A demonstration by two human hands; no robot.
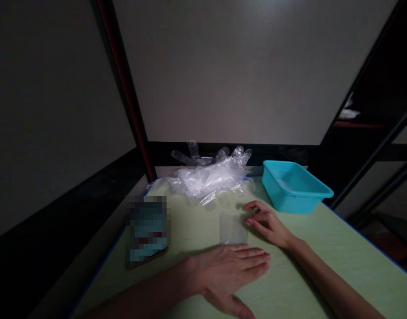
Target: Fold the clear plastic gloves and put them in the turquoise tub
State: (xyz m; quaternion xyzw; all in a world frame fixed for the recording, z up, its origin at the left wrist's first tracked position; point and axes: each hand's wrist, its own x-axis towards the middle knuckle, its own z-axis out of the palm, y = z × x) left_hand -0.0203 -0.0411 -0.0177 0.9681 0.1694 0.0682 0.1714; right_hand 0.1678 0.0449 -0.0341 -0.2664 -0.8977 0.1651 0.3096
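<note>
A pile of clear plastic gloves (210, 177) lies at the back of the pale green table (190, 226). In front of it, a flat translucent plastic piece (232, 227) rests on the tabletop. My left hand (228, 272) lies flat, palm down, over or against the near edge of that piece, fingers stretched to the right and thumb toward me. My right hand (265, 222) is beside the piece's right edge, its fingers curved and apart, holding nothing visible. Whether its fingertips touch the plastic is hard to tell.
At the right back stands a turquoise plastic basin (296, 188). A blurred, pixelated flat object (147, 230) lies at the table's left edge. Behind the table rises a light wall panel (230, 79), and dark shelving (359, 125) is at the right.
</note>
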